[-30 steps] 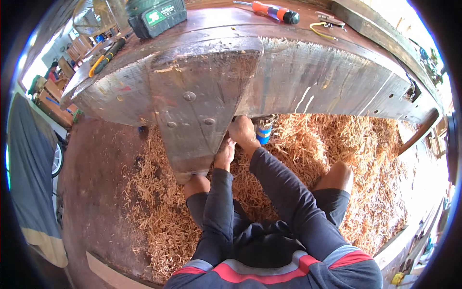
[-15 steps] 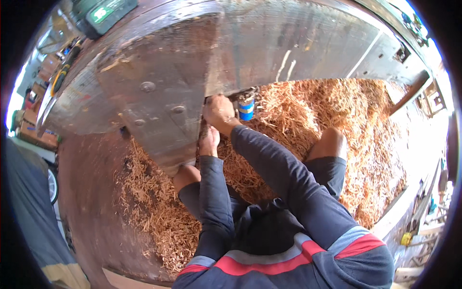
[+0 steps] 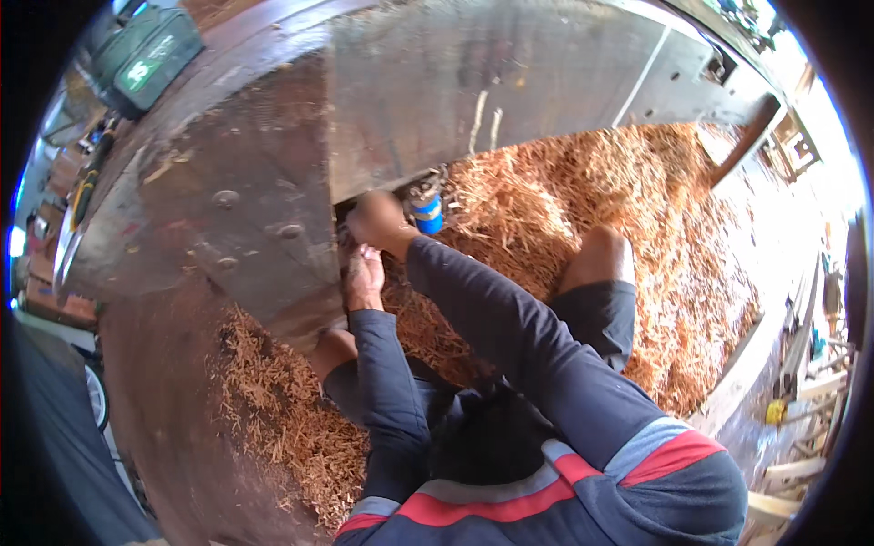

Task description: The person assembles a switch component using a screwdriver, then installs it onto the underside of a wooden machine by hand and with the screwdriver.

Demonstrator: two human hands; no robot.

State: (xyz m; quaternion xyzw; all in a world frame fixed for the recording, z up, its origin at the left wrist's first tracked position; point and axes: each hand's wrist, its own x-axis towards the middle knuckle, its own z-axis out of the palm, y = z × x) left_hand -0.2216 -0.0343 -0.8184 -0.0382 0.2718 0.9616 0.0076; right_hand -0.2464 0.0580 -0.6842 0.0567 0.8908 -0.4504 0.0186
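Against the edge of a worn wooden bench leg panel [image 3: 259, 196], both my hands work close together under the bench's front board. My right hand [image 3: 378, 223] is blurred and balled like a fist; whatever it grips is hidden. Just below it, my left hand [image 3: 366, 273] has its fingers curled upward beside the panel's edge, their tips hidden, so I cannot make out what they hold. A blue can [image 3: 428, 215] with a pale band stands right of my right hand, partly under the front board [image 3: 419, 100].
Heaps of curly wood shavings [image 3: 674, 209] cover the floor around my knees. A dark green tool case [image 3: 146, 59] sits on the bench at the upper left, near a saw with a yellow-and-black handle [image 3: 88, 187]. Wood pieces [image 3: 797, 469] lie at the right.
The view has swung, so the bench, can and shavings appear further left. Both hands stay by the panel's edge; my right hand is now blurred.
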